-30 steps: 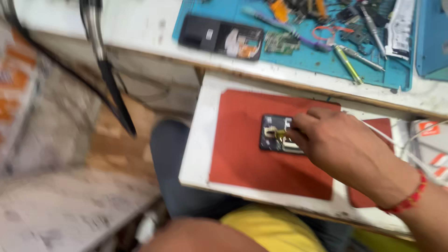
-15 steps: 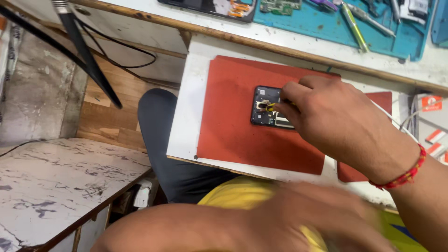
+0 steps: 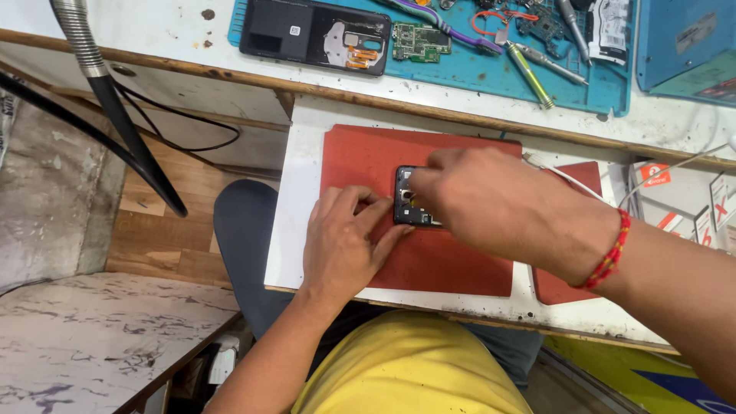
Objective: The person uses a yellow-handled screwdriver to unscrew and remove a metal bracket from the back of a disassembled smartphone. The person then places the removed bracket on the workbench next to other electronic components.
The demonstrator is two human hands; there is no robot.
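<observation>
Red rubber, a flat rectangular work mat (image 3: pixel 368 161), covers most of the white pull-out bench (image 3: pixel 295 207), and on it lies the small black opened phone body (image 3: pixel 409 217), its inner parts facing up. Only its left end shows; the rest is hidden under the right hand (image 3: pixel 491 201). From what shows, its long axis seems to run roughly left to right across the mat, though I cannot be sure of that.

The left hand (image 3: pixel 341 245) rests palm down on the mat just to the left of the phone body. Its fingers (image 3: pixel 387 230) stretch out to the right and touch the phone's near left edge, pressing it flat; its grip is open and spread, closed round nothing.

The right hand comes in from the right, over the top of the phone body, with a red bead bracelet (image 3: pixel 609 253) at the wrist. Its fingertips are bunched together and point down at the phone's left end, where a small yellowish piece shows. Whether the grip pinches that piece or a thin tool I cannot tell.

So the phone lies between the two hands, to the right of the left grip and directly under the right one, which is nearer to the exposed end.

Beyond, on the teal mat (image 3: pixel 590 84), lie another black phone back (image 3: pixel 314 34), a green circuit board (image 3: pixel 420 42) and tools.
</observation>
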